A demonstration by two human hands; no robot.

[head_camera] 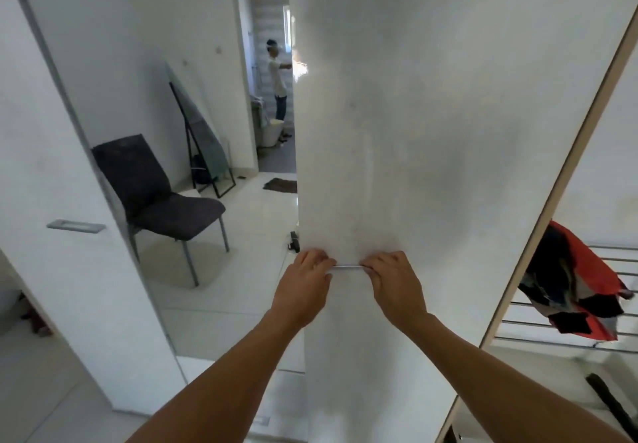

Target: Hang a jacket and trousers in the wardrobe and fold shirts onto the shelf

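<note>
White walls and pale floor tiles fill the room. At far left stands a white door (51,166) with a flat metal handle (75,225). Right of it a dark chair (155,194) sits on the floor, a glass panel (196,125) leans on the wall behind it, and through the far doorway (266,73) a person (278,83) stands in another room.

In the near middle, the wardrobe door (431,114) hangs open. Both hands hold its slim metal bar handle (347,266): the left hand (303,290) curls its fingers around the left end, the right hand (393,287) grips the right end.

At right, inside the wardrobe, a red, black and white garment (573,287) lies draped on a wire rack (614,332); whether it is the jacket or a shirt I cannot tell. It looks soft, light and limp, so it would likely sag if pinched anywhere; taking it by the shoulders or collar seems best. The door is stiff and should swing easily from its handle.
</note>
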